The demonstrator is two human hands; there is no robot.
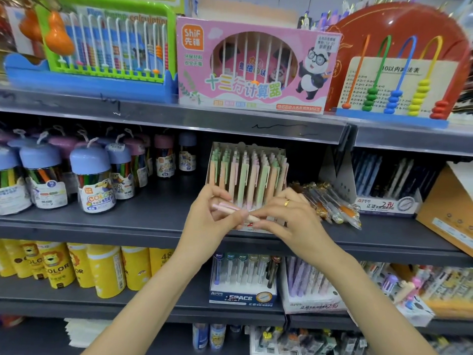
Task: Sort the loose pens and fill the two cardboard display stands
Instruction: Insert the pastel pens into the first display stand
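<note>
A cardboard display stand [281,160] on the middle shelf holds several upright pastel pens [245,172] in peach, green and pink. In front of it my left hand [210,221] grips a pink and peach pen [227,208] lying crosswise. My right hand [289,216], with a gold ring, pinches the same pen at its right end. A second stand [384,204] with dark and blue pens stands further right. Loose clear pens with orange parts [330,203] lie between the two stands.
Jars of colour pens [94,180] fill the shelf's left side. A brown cardboard box [445,213] sits at the far right. Abacus toys [250,67] stand on the shelf above. Below are yellow tubes [107,270] and more pen stands [243,280].
</note>
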